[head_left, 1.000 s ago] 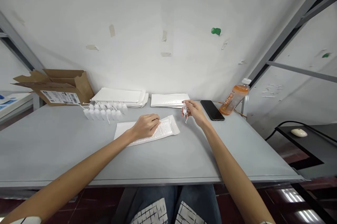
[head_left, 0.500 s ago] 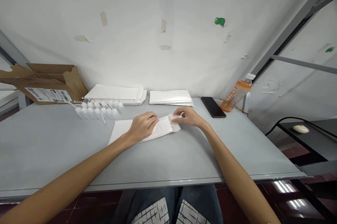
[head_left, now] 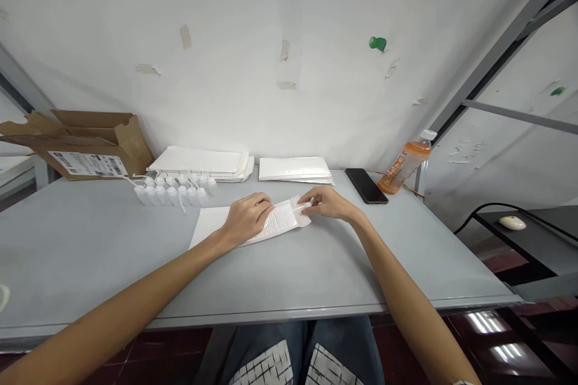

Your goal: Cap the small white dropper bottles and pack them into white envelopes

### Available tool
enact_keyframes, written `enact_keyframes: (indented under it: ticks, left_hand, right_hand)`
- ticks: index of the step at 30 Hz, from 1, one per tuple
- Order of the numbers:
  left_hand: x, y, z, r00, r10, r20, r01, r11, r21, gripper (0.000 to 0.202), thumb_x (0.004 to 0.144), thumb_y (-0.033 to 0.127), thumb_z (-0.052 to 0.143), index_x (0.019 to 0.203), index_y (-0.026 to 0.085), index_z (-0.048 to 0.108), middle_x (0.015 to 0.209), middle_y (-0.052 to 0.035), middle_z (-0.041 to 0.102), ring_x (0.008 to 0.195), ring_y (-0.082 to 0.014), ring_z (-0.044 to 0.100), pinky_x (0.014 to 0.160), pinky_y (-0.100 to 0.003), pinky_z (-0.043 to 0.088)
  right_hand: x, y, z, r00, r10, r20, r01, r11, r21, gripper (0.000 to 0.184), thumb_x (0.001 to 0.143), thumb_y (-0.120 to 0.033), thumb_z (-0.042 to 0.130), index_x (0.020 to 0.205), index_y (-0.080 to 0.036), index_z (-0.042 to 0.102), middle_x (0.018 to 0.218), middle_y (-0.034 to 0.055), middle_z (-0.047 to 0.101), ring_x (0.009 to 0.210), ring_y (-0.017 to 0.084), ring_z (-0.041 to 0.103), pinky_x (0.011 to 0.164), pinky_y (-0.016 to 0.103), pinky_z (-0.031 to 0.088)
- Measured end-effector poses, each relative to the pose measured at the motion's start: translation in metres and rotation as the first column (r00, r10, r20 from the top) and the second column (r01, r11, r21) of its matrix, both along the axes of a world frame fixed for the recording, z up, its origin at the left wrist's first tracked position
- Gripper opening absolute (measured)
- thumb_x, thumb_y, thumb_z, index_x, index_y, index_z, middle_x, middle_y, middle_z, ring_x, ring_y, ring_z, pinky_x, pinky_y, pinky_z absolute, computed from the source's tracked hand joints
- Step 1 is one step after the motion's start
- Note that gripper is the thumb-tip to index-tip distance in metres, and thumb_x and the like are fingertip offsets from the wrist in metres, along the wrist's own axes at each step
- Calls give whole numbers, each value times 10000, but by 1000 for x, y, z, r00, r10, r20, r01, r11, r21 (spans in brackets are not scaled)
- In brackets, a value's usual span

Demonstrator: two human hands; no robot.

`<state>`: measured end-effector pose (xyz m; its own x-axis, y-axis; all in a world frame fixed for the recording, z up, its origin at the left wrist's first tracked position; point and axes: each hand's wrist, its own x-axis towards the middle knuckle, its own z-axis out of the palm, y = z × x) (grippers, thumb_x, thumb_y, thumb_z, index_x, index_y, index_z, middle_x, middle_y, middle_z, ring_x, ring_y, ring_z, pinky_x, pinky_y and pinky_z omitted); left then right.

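Note:
A white bubble-lined pouch (head_left: pixel 279 221) lies slantwise on the table in front of me, over a flat white sheet or envelope (head_left: pixel 208 223). My left hand (head_left: pixel 248 218) presses on the pouch from the left, fingers curled and thumb along its edge. At the pouch's right end, my right hand (head_left: pixel 327 202) pinches a small translucent whitish piece (head_left: pixel 300 207) by the opening. Whether that piece is separate from the pouch cannot be made out. Left of the hands stand rows of small white bottles (head_left: pixel 173 195) with thin white ties or tubes on top.
At the back lie a stack of white envelopes (head_left: pixel 198 161) and a smaller white pile (head_left: pixel 295 168). An open cardboard box (head_left: pixel 90 147) stands at left. A black phone (head_left: pixel 365 185) and an orange drink bottle (head_left: pixel 404 165) are at right. A wall rises behind the table (head_left: pixel 271 288).
The view has shifted slightly. My right fingers have shifted a little at the pouch's end, where the whitish piece now shows more. My left hand stays on the pouch.

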<state>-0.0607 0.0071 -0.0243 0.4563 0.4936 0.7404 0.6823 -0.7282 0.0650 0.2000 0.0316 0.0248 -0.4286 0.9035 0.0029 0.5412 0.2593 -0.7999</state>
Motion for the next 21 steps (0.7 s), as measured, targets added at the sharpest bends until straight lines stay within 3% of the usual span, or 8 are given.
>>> enact_keyframes:
  ticks: [4,8,13,18,21]
  left_hand:
    - [0,0,1,999,4,40,-5,1000,25,306,1000,188,461,792,183,686,825,-20,736,721,-120,662,586,-250,443]
    - [0,1,0,998,1,68,-4,999,45,279,990,177,480,798,177,682,825,-19,732,722,-118,655,584,-248,434]
    - [0,2,-2,997,7,76,-8,1000,5,296,1001,208,465,807,186,687,836,-25,733,729,-121,656,586,-250,433]
    - [-4,4,-1,999,-10,-37,5,991,-131,308,1010,283,461,842,185,700,859,-43,731,778,-159,653,636,-279,460]
    - [-12,4,2,974,-136,-183,83,958,-274,320,1011,396,460,1073,202,707,1091,-71,727,1003,-208,659,851,-337,504]
  right_hand:
    - [-8,-4,-3,998,9,55,-10,1000,27,261,671,-293,799,909,-188,796,832,24,653,592,92,479,585,256,397]
    - [-20,-9,-3,997,-15,74,8,995,97,239,680,-224,776,915,-182,764,797,-1,649,565,77,468,594,247,382]
    - [-22,-10,0,1000,-1,10,0,989,148,200,687,-182,736,885,-195,764,891,33,726,676,132,568,670,274,442]
    - [-15,-6,-1,997,79,-17,-77,994,72,149,692,-187,701,818,-193,780,859,46,748,727,171,600,708,307,478]
    - [-11,-2,-5,995,96,-40,-96,995,14,142,682,-220,724,806,-186,785,805,44,737,707,171,602,682,302,480]
